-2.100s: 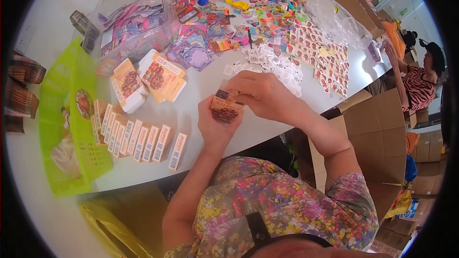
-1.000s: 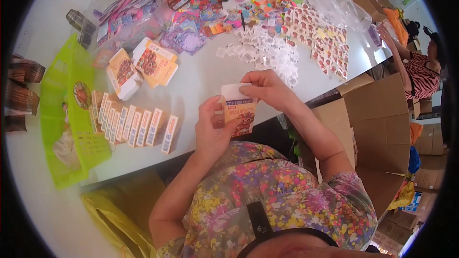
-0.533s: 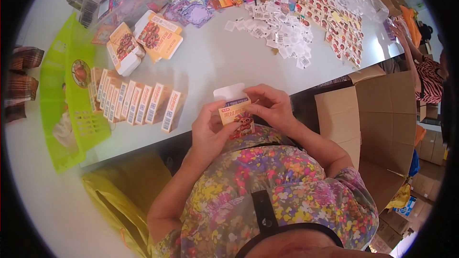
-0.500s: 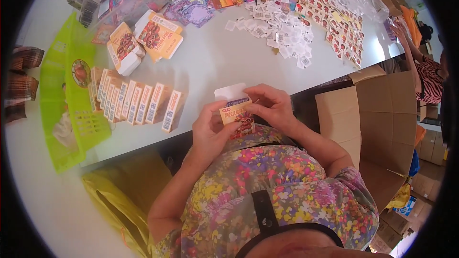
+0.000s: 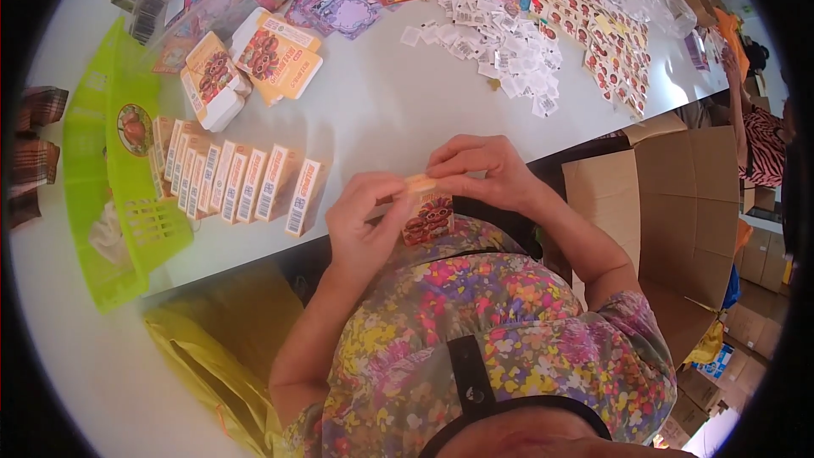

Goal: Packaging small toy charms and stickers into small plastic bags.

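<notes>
Between my two hands, just past the table's front edge, is a small orange-and-cream carton [image 5: 429, 219] with a red picture on its front. Its top is folded over. My left hand [image 5: 363, 214] pinches the top left corner with thumb and fingers. From the other side my right hand [image 5: 490, 176] grips the same top edge, fingertips close to the left ones. To the left, several matching cartons [image 5: 273, 182] stand on edge in a slanting row. Behind them lie two more cartons, one partly opened [image 5: 216, 80] and one flattened with flaps spread [image 5: 280, 58].
A green plastic basket [image 5: 103, 178] stands at the left. Along the back lie a heap of small white packets [image 5: 509, 51], printed sticker sheets [image 5: 606, 59] and purple cards [image 5: 343, 13]. An open cardboard box [image 5: 682, 203] is at my right, a yellow bag [image 5: 199, 356] below left. Another person's arm [image 5: 734, 76] shows far right.
The carton's raised white flap has been folded down onto its top. Both hands have shifted to pinch along that upper edge.
</notes>
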The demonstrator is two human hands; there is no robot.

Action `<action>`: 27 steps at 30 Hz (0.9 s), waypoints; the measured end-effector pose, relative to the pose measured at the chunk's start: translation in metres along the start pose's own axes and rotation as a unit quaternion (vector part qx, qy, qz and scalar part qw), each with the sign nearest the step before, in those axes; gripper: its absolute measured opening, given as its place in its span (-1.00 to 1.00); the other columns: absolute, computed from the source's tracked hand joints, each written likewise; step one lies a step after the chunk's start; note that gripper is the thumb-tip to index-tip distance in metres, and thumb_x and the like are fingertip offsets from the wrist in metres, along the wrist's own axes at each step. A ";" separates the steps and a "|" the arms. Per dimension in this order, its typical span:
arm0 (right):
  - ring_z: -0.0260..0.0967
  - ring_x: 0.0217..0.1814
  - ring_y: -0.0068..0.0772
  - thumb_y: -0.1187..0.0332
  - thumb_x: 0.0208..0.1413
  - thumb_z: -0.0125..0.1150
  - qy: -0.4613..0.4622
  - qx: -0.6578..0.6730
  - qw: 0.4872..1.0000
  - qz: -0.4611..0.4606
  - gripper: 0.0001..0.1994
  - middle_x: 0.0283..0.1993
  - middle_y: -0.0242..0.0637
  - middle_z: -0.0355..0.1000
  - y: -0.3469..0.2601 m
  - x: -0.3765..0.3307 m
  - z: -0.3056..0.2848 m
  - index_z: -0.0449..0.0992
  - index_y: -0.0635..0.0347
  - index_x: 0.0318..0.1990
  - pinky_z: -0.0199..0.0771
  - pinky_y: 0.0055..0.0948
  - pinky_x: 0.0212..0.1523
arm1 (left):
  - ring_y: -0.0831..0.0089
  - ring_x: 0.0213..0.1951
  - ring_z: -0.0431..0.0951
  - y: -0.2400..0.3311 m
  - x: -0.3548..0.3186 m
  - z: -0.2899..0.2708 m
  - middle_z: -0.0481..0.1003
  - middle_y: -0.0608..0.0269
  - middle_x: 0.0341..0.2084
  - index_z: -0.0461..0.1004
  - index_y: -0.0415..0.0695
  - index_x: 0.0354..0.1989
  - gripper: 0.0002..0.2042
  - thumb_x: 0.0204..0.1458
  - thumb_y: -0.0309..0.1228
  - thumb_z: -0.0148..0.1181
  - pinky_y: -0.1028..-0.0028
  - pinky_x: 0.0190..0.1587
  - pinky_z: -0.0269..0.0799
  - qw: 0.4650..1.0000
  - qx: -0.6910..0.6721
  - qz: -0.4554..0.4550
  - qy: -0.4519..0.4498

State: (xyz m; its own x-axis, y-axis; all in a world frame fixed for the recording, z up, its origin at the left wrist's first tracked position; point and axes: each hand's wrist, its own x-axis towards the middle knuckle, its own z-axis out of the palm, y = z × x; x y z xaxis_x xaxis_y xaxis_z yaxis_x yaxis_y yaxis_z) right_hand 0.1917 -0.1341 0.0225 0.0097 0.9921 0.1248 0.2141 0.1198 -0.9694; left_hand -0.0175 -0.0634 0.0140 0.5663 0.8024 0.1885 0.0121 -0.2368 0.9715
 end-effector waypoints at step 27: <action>0.43 -0.25 -0.21 0.52 -0.19 0.39 -0.058 -0.262 0.949 -0.167 -0.68 -0.23 -0.25 0.50 -0.033 -0.005 0.008 0.55 0.27 -0.18 0.48 -0.38 -0.26 | 0.39 -0.27 0.53 0.011 -0.019 -0.012 0.44 0.15 -0.26 0.52 -0.18 -0.33 -0.78 -0.18 -0.66 0.38 0.52 -0.31 0.50 0.994 0.053 0.062 -0.077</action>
State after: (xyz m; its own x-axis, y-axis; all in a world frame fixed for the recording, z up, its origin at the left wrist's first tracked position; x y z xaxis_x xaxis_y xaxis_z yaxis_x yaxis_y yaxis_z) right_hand 0.1770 -0.1432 0.0524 -0.2462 0.9026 0.3532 0.6424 0.4248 -0.6378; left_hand -0.0379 -0.0752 0.0230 0.6875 0.6727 0.2733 0.0168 -0.3910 0.9202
